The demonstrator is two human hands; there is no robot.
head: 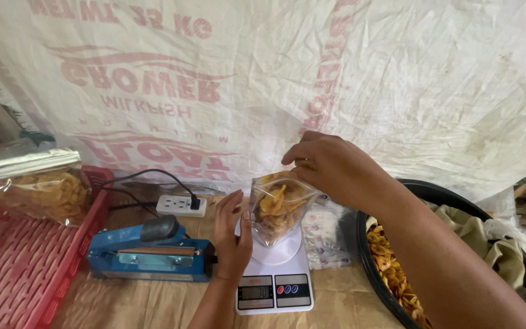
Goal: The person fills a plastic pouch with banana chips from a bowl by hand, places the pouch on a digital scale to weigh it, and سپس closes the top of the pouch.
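**Bag of chips steadied on the scale**

Nearest the person, a small white kitchen scale (274, 277) sits on brown paper, its front edge close to the bottom of the view. A clear plastic bag of yellow fried chips (279, 207) stands upright on its round platform. The left hand (232, 234) rests flat against the bag's left side, fingers straight and pressed to the plastic, not closed around it. The right hand (330, 167) comes in from above and pinches the top rim of the bag at its right corner.

Just left of the scale lies a blue heat sealer (148, 253), its end touching the left wrist area, so there is little room on that side. To the right, a black tub (369, 268) of loose chips sits close to the scale, with an olive cloth (488, 237) draped inside it.

Further left a red slatted crate (25, 268) holds a sealed bag of chips (38, 183). Behind the sealer a white power strip (181, 206) lies with a black cord plugged in. A white woven sack sheet (397, 73) closes off the back.
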